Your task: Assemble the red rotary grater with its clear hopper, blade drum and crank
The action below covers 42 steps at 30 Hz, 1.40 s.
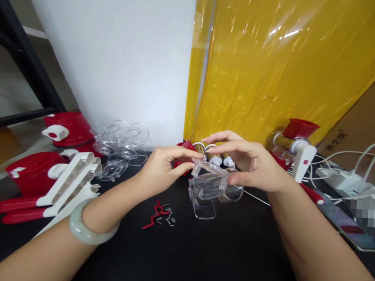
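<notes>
My left hand [167, 164] and my right hand [249, 163] meet over the middle of a black table [199, 255]. Both pinch a clear plastic housing [208, 184] held just above the table, the left at its left top corner, the right over its right side. Another clear housing [207, 207] lies under it on the table. Just behind my hands stand metal grater drums with white ends [216, 158] and a red part [183, 151]. A pale bangle [88, 232] circles my left wrist.
Small red clips and metal pins [159, 213] lie near the front. Red and white handle parts [54, 179] and clear plastic bowls [120, 142] are at the left. An assembled red-and-white grater [296, 149], white cables, a charger [340, 177] and a phone [347, 222] are at the right.
</notes>
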Each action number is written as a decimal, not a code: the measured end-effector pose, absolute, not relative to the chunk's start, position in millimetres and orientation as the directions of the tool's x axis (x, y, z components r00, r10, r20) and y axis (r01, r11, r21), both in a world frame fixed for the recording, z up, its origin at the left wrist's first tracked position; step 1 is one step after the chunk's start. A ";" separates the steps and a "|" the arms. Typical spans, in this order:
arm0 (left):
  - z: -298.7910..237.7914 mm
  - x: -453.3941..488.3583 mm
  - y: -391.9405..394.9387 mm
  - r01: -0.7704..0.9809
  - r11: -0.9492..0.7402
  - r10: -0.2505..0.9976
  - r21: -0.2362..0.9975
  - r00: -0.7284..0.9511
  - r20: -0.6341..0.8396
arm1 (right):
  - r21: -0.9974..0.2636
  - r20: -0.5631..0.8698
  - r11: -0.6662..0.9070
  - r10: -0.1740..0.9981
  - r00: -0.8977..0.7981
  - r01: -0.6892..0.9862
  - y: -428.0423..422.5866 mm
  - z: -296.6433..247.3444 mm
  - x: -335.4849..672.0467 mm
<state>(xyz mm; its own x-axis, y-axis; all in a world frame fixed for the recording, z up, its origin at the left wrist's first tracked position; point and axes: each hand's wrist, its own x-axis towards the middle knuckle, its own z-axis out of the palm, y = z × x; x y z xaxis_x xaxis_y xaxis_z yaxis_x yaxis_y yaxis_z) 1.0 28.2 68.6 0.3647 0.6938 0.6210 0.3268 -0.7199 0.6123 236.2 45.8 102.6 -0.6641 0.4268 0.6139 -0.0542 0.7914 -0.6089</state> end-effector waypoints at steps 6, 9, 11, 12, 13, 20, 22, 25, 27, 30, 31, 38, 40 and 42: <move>66.3 7.4 26.4 0.234 -0.697 0.708 0.678 0.378 0.597 | -0.729 0.459 0.673 0.346 -0.819 -0.124 42.3 102.0 233.0; 65.9 8.4 26.7 0.198 -0.689 0.711 0.697 0.370 0.598 | -0.782 0.430 0.607 0.361 -0.828 -0.141 41.4 100.2 234.9; 66.4 8.9 26.6 0.197 -0.704 0.697 0.682 0.376 0.611 | -0.784 0.423 0.605 0.353 -0.835 -0.142 41.5 99.3 235.7; 66.7 9.2 26.4 0.196 -0.712 0.689 0.675 0.384 0.615 | -0.777 0.426 0.611 0.340 -0.838 -0.147 41.8 99.0 235.9; 67.1 9.5 26.1 0.195 -0.715 0.684 0.671 0.394 0.614 | -0.770 0.430 0.620 0.326 -0.842 -0.153 42.2 98.7 235.9; 65.8 8.7 26.5 0.294 -0.760 0.645 0.579 0.442 0.623 | -0.678 0.461 0.725 0.295 -0.837 -0.118 42.7 100.5 237.4; 66.9 5.2 28.4 0.423 -0.761 0.646 0.493 0.425 0.634 | -0.626 0.467 0.779 0.343 -0.815 -0.031 41.8 103.3 239.1; 71.0 -2.2 31.9 0.591 -0.699 0.677 0.401 0.369 0.637 | -0.530 0.469 0.828 0.466 -0.750 0.183 41.0 106.9 240.8; 73.6 -7.1 34.0 0.646 -0.661 0.691 0.381 0.327 0.645 | -0.468 0.455 0.835 0.509 -0.731 0.290 41.3 106.9 239.7; 75.5 -10.8 34.8 0.675 -0.638 0.701 0.371 0.308 0.643 | -0.410 0.415 0.846 0.506 -0.756 0.341 42.3 102.7 234.2; 75.6 -10.7 34.3 0.679 -0.634 0.707 0.370 0.315 0.633 | -0.397 0.408 0.850 0.501 -0.763 0.346 42.5 100.8 231.8; 74.2 -4.5 30.8 0.670 -0.632 0.740 0.388 0.374 0.559 | -0.304 0.440 0.884 0.462 -0.770 0.356 44.8 89.9 222.2; 73.4 -4.4 31.2 0.669 -0.632 0.745 0.391 0.383 0.547 | -0.297 0.428 0.890 0.448 -0.785 0.346 46.4 88.1 222.4; 72.5 -4.8 31.7 0.669 -0.632 0.747 0.390 0.392 0.537 | -0.296 0.416 0.890 0.447 -0.792 0.347 47.6 87.0 222.6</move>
<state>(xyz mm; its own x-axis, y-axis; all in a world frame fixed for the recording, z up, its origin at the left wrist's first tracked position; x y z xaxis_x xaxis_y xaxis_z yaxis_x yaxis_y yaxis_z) -4.8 31.7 72.5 0.3920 0.7467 0.5374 0.6691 -0.6323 0.3905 222.6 47.6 87.0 -0.7920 0.4467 0.4162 0.3466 0.8902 -0.2957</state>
